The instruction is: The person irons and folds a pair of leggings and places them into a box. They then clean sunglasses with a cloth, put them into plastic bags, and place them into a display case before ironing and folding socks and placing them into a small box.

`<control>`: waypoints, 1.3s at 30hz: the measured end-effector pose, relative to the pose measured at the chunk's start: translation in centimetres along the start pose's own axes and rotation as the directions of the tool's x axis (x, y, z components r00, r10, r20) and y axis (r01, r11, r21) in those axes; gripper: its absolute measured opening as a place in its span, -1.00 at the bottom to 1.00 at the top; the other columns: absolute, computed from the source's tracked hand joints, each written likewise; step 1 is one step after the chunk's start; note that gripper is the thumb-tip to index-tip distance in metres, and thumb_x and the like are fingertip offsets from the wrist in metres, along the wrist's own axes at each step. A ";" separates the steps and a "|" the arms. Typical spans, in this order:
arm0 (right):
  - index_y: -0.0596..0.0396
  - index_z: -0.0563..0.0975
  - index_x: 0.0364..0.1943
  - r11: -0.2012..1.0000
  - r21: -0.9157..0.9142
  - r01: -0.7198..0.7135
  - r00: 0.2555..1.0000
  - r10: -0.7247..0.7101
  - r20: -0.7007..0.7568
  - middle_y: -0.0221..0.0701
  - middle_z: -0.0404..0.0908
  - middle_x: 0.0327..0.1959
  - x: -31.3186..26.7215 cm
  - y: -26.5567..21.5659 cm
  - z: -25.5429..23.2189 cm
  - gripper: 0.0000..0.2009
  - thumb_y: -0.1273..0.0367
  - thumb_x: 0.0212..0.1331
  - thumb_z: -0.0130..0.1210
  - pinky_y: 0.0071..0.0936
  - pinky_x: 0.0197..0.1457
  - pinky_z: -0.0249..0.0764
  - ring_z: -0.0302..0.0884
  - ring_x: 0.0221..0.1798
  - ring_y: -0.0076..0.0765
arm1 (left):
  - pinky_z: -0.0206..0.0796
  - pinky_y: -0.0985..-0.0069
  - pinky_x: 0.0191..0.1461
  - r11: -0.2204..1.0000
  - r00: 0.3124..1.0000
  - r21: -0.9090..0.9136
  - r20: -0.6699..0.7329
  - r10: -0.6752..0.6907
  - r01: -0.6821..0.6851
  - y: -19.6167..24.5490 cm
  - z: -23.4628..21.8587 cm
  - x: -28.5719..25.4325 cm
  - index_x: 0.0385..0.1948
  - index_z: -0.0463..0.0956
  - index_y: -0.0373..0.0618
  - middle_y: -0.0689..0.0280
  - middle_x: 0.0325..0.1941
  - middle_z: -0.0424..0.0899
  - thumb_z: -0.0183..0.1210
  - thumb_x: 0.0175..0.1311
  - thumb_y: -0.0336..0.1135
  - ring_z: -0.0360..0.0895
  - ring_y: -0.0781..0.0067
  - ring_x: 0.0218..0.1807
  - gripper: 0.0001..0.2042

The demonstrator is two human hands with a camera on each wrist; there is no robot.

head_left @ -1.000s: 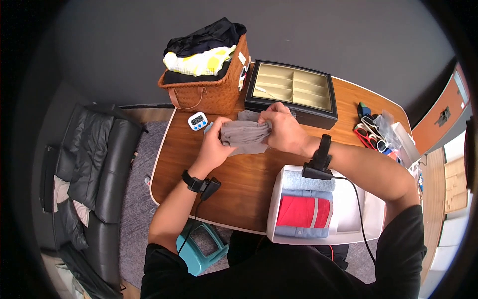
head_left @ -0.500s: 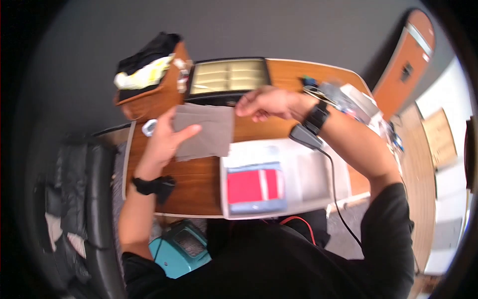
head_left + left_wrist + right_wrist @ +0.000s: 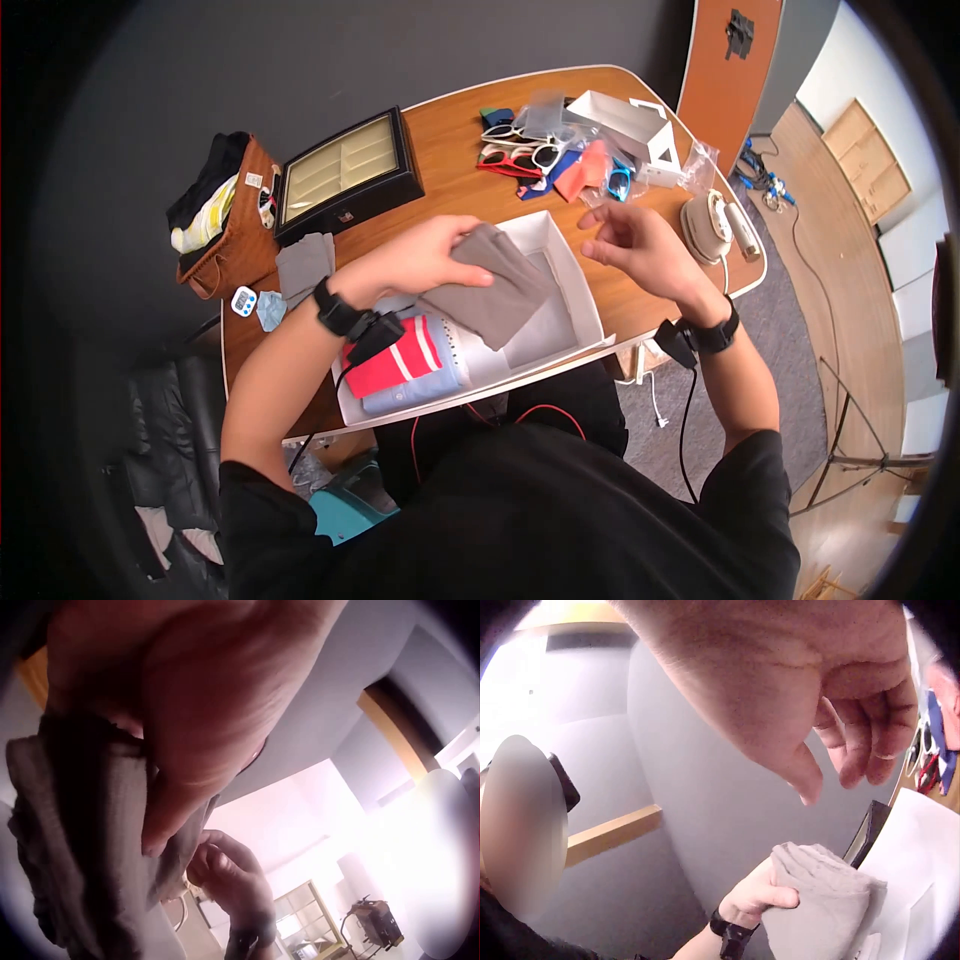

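Observation:
My left hand (image 3: 430, 255) grips a folded grey cloth (image 3: 495, 290), thumb on top and fingers beneath, above the white box (image 3: 585, 290). Inside the box's left part lie a folded red garment with pale stripes (image 3: 385, 365) and a folded light blue one (image 3: 437, 382). In the left wrist view the grey cloth (image 3: 82, 847) shows as several stacked layers. My right hand (image 3: 648, 250) hovers beyond the box's right side, fingers loosely bent and holding nothing. A second grey cloth (image 3: 303, 266) lies on the table by my left forearm.
A black display case (image 3: 345, 175) with a compartmented interior stands at the back left, beside a wicker basket (image 3: 235, 235) of clothes. Sunglasses (image 3: 515, 160), plastic bags and an open white carton (image 3: 625, 130) crowd the back right. A small timer (image 3: 243, 300) sits near the left edge.
My left hand has carried the folded grey cloth rightward from the table to over the box. The right hand has let go of it and moved right. The head view has turned right.

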State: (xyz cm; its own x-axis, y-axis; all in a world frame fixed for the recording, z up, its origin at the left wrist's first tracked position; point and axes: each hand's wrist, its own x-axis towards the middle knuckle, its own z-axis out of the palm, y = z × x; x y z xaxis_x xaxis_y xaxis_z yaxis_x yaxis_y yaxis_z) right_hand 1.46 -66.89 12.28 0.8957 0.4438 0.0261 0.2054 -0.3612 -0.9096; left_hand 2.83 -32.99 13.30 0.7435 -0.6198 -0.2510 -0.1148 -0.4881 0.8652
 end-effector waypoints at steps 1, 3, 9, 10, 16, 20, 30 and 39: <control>0.23 0.64 0.02 0.999 0.037 -0.034 0.998 0.036 -0.047 -0.62 0.55 -0.45 -1.4 1.2 -0.1 -0.70 0.32 0.38 0.41 -0.60 -0.27 0.42 0.44 -0.37 -0.73 | 0.49 0.45 0.25 1.000 1.000 0.008 0.014 -0.015 0.015 0.7 0.8 1.6 0.20 0.56 -0.32 0.23 0.11 0.77 0.51 0.28 -0.33 0.66 0.47 0.12 -0.50; 0.23 0.63 0.05 0.994 0.083 -0.068 0.995 0.073 -0.067 -0.62 0.54 -0.44 -3.3 3.3 -0.3 -0.68 0.32 0.38 0.42 -0.61 -0.28 0.40 0.42 -0.38 -0.75 | 0.48 0.46 0.24 0.991 0.969 -0.001 0.211 -0.128 0.132 1.8 1.9 4.2 0.22 0.56 -0.30 0.28 0.11 0.76 0.51 0.30 -0.30 0.64 0.50 0.13 -0.49; 0.23 0.66 0.02 0.974 0.197 -0.114 0.986 0.136 -0.101 -0.65 0.54 -0.43 -5.6 9.0 0.4 -0.71 0.33 0.37 0.42 -0.61 -0.28 0.40 0.41 -0.37 -0.76 | 0.43 0.31 0.35 0.859 0.954 0.491 0.163 -0.252 0.143 -4.0 4.4 11.1 0.27 0.53 -0.38 0.03 0.16 0.73 0.55 0.24 -0.16 0.63 0.27 0.20 -0.34; 0.24 0.66 0.01 0.968 0.203 -0.149 0.981 0.170 -0.089 -0.65 0.54 -0.44 -6.0 8.5 0.5 -0.71 0.33 0.37 0.42 -0.60 -0.28 0.40 0.41 -0.38 -0.74 | 0.41 0.30 0.39 0.796 0.963 0.592 0.122 -0.242 0.126 -4.4 4.7 11.4 0.29 0.52 -0.39 -0.03 0.19 0.72 0.55 0.22 -0.15 0.64 0.19 0.24 -0.32; 0.21 0.68 0.01 0.967 0.150 -0.206 0.974 0.218 -0.065 -0.60 0.56 -0.48 -5.9 10.4 2.0 -0.72 0.33 0.35 0.43 -0.55 -0.27 0.46 0.44 -0.39 -0.69 | 0.41 0.24 0.43 0.971 0.982 0.199 0.108 -0.156 0.133 -7.6 6.1 11.2 0.31 0.48 -0.42 -0.17 0.23 0.68 0.50 0.22 -0.28 0.62 -0.11 0.31 -0.35; 0.21 0.69 0.00 0.975 0.048 -0.215 0.971 0.219 -0.099 -0.48 0.62 -0.48 -5.1 12.1 3.1 -0.71 0.32 0.33 0.43 -0.44 -0.25 0.53 0.54 -0.41 -0.55 | 0.39 0.16 0.46 0.886 0.991 0.463 0.095 -0.099 0.044 -5.9 6.5 11.2 0.30 0.47 -0.47 -0.21 0.33 0.62 0.52 0.20 -0.20 0.55 -0.24 0.38 -0.30; 0.15 0.70 -0.07 0.982 -0.134 -0.135 0.963 0.099 -0.250 -0.29 0.69 -0.48 -5.0 12.5 4.6 -0.77 0.32 0.32 0.40 -0.30 -0.28 0.59 0.68 -0.44 -0.23 | 0.42 0.14 0.36 0.582 0.987 0.810 -0.024 0.160 -0.075 0.1 9.3 4.4 0.31 0.42 -0.34 0.02 0.23 0.55 0.55 0.11 -0.09 0.49 -0.03 0.32 -0.22; 0.04 0.71 -0.15 0.925 -0.380 -0.020 0.944 -0.108 -0.312 -0.34 0.69 -0.49 -5.2 13.4 6.1 -0.83 0.32 0.28 0.41 -0.21 -0.33 0.57 0.70 -0.41 -0.13 | 0.26 0.03 0.55 0.522 0.999 0.853 -0.004 0.054 -0.025 -2.2 10.5 4.5 0.43 0.23 -0.60 -0.28 0.55 0.28 0.50 0.15 0.09 0.27 -0.31 0.55 0.02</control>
State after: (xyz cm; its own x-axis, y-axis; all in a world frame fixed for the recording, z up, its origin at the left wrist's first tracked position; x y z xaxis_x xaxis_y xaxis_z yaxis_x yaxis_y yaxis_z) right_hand -2.85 -69.02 -2.52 0.9463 0.2023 0.2522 0.3222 -0.6542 -0.6842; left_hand -0.51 -41.19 5.74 0.7390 -0.6426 -0.2024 -0.6399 -0.7634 0.0876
